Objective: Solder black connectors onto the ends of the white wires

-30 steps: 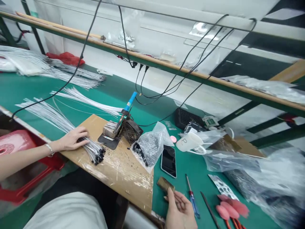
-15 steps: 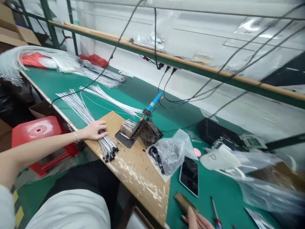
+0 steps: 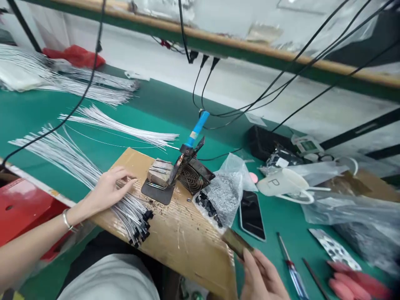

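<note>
My left hand (image 3: 109, 189) is curled over a bundle of white wires (image 3: 78, 171) with black connector ends (image 3: 140, 229), near the left edge of a cardboard sheet (image 3: 175, 254). In my right hand (image 3: 262, 277), thumb and fingers pinch a flat brown bar (image 3: 236, 243) by its near end. Its far end reaches over the cardboard's right edge, close to a clear plastic bag (image 3: 223, 191) of small black parts (image 3: 208, 208). A blue-handled soldering iron (image 3: 197, 128) leans upward between the hands, beside a small black fan (image 3: 190, 178) and a worn block (image 3: 160, 171).
More white wires (image 3: 125, 127) lie behind. To the right are a phone (image 3: 251, 216), a white cup marked P (image 3: 283, 182), a screwdriver (image 3: 292, 266), a thin dark rod (image 3: 315, 278) and pink-red pieces (image 3: 350, 283). Black cables (image 3: 281, 83) hang across the shelf.
The brown bar has been lifted by my right hand and moved up and left to the cardboard's edge. My left hand stays on the wires, its thumb more extended. The view has shifted closer.
</note>
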`<state>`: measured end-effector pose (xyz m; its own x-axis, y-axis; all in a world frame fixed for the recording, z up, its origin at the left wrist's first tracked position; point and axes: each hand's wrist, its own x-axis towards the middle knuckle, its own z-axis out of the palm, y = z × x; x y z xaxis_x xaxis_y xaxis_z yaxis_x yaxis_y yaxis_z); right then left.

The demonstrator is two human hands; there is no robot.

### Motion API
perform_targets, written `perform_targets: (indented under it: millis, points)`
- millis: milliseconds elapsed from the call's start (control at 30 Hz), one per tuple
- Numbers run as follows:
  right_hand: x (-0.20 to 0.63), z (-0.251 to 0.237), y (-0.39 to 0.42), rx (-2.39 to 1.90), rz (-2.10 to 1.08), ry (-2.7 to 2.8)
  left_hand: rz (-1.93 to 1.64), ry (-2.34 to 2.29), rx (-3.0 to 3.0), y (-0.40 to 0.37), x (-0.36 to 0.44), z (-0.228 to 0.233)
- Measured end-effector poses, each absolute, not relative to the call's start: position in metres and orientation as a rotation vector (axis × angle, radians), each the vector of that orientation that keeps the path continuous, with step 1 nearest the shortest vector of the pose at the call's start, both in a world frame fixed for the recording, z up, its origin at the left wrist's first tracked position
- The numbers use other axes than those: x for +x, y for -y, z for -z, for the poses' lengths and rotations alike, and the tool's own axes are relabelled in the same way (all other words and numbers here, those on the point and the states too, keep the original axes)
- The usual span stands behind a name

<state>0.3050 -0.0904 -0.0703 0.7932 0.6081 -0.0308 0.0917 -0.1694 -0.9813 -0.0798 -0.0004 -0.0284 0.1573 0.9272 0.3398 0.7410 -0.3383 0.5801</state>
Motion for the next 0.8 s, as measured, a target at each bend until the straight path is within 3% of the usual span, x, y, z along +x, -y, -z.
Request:
perform_targets:
  millis: [133,300,800]
  points:
    - [0.23,0.061,0.065,-1.631,-0.793,0.721,-0.813,-1.485,1.935,-0.004,-0.043,0.01]
    - [0.173,0.049,0.036,-1.541,-0.965,0.855,-0.688,-1.446,1.688,-0.005,-0.015,0.02]
    - [0.159,0.036,0.039,-1.378,-1.021,1.068,-1.004,-1.294,1.74,0.007,-0.021,0.019]
